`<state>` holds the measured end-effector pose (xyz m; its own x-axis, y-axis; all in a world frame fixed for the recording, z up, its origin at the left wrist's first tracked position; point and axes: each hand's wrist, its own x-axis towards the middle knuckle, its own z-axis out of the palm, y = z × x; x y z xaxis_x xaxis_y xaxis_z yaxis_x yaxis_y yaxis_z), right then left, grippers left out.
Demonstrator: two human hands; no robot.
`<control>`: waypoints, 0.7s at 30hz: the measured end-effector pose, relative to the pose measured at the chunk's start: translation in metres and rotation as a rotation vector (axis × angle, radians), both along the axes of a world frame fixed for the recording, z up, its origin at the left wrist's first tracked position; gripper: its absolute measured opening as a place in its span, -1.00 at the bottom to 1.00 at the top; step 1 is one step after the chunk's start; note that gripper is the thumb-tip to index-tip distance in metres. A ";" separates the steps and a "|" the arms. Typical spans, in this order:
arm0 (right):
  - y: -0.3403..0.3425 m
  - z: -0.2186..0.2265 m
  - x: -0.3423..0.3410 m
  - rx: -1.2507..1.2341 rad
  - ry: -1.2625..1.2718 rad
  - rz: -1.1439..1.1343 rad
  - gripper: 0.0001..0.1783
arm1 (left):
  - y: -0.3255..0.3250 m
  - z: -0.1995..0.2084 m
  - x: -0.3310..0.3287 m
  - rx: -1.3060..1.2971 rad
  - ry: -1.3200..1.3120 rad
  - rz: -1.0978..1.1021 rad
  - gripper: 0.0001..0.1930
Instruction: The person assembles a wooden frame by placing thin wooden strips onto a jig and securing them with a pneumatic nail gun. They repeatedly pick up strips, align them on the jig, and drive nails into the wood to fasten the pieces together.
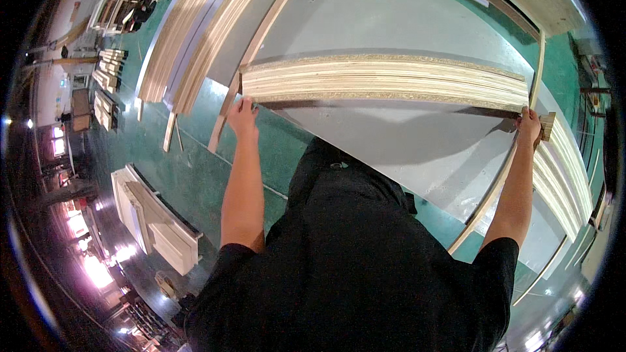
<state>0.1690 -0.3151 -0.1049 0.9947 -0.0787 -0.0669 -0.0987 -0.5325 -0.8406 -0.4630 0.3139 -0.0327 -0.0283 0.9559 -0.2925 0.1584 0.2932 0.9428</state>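
A long stack of thin pale wooden strips (385, 83) lies crosswise in front of me, over a large grey panel (391, 13). At its near left corner is my left hand (243, 117), with the fingers bent and closed on the end of the stack. My right hand (529, 125) is closed round the near right corner, next to a small wooden block (548, 126). The undersides of the strips and some of my fingertips are hidden.
More stacked strips (215, 19) stand at the far left, and others (562, 179) lie at the right. Thin wooden battens (277, 13) run near both sides of the panel. Pale panels (153, 218) rest on the green floor (195, 179) at the left.
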 end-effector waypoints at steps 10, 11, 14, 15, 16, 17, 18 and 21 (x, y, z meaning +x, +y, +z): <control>0.019 0.029 -0.003 -0.165 0.037 0.013 -0.49 | 0.004 0.002 -0.009 -0.044 -0.020 -0.003 -0.67; 0.019 0.029 -0.002 -0.211 0.012 0.017 -0.50 | 0.006 0.002 -0.009 -0.049 -0.012 -0.008 -0.68; 0.021 0.031 -0.005 -0.258 0.025 0.027 -0.53 | 0.012 0.004 -0.017 -0.068 0.021 -0.027 -0.70; 0.022 0.032 -0.006 -0.265 0.041 0.030 -0.53 | 0.015 0.004 -0.016 -0.082 0.026 -0.045 -0.72; 0.025 0.032 -0.007 -0.271 0.058 0.035 -0.53 | 0.017 0.005 -0.017 -0.094 0.034 -0.060 -0.73; 0.028 0.030 -0.010 -0.250 0.061 0.018 -0.53 | 0.019 0.006 -0.019 -0.090 0.036 -0.050 -0.73; 0.029 0.027 -0.015 -0.228 0.064 -0.005 -0.54 | 0.021 0.008 -0.018 -0.086 0.039 -0.046 -0.73; -0.027 0.022 0.021 -0.584 -0.069 0.054 -0.55 | 0.032 -0.014 -0.004 -0.116 -0.022 -0.157 -0.68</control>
<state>0.1904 -0.3422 -0.0829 0.9988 -0.0324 0.0374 -0.0142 -0.9119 -0.4101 -0.4669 0.3463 -0.0465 0.1260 0.9078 -0.3999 0.1907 0.3735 0.9078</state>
